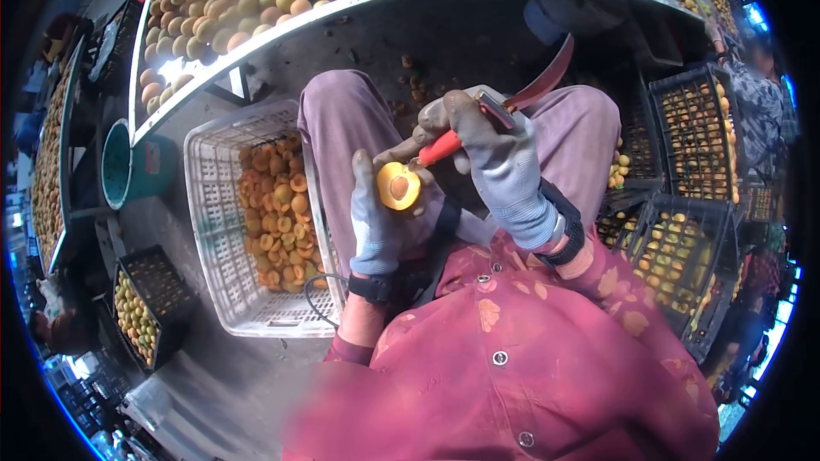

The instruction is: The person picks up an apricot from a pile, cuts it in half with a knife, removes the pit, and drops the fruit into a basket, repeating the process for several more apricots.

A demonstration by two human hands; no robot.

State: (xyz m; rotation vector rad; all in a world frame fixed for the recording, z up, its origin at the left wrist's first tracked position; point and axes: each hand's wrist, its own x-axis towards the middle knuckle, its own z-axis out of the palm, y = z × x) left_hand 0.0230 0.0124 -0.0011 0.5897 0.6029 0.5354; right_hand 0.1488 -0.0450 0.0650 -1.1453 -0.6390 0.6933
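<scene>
One halved apricot (399,187) in left hand (373,220)

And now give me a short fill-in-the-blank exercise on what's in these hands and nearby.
1. The left hand holds a fruit half with a brown ____ at its centre.
2. The end of the tool in the right hand nearest that fruit is ____.
3. The basket of cut fruit is ____ in colour.
4. The bucket stands to the person's ____.

Missing words: pit; red; white; left.

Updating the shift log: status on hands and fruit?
Left hand holding cut fruit, pit in it. Right hand gripping red tool, close to fruit. No obstruction visible.
</scene>
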